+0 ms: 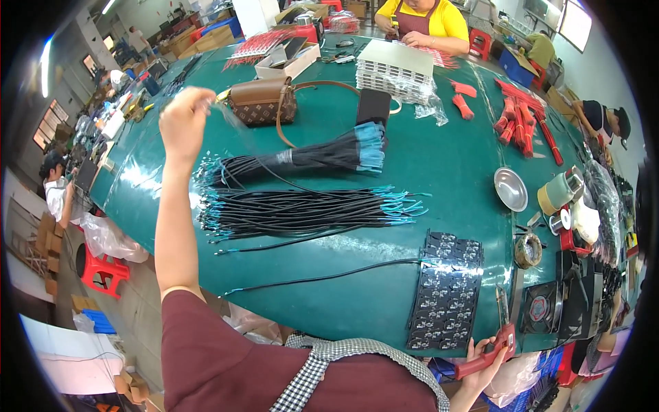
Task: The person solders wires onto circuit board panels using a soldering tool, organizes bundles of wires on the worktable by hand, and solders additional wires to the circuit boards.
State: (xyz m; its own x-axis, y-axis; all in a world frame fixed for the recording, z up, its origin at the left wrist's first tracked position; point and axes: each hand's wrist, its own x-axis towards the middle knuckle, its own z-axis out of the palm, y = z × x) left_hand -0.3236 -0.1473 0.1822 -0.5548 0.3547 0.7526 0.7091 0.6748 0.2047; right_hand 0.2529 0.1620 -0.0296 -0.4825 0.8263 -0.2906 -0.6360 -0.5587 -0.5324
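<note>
My right hand [484, 364] is curled firmly round the handle of a red soldering gun [506, 338] at the near edge of the green table [329, 312], and its metal tip points away from me, just beside the right edge of the dark panel of circuit boards [447, 292]. The relation that matters most is between that tip and the single black cable [321, 278]: the cable lies to the left of my right fingers and farther from me, its long axis running left to right across the table and slanting a little away from me toward its blue-wired right end. That end rests at the upper left part of the panel, so the width of the boards lies between it and the gun. For this joint my right hand is the nearer one. My left hand [184, 123] is raised well apart, off to the left of the brown handbag [261, 101] and beyond the cable's far left end. Its fingers look drawn in close together, but they are blurred, and I cannot tell whether they grip something thin. The loose black cable bundle [302, 211] lies beyond the single cable, roughly in line with it.
</note>
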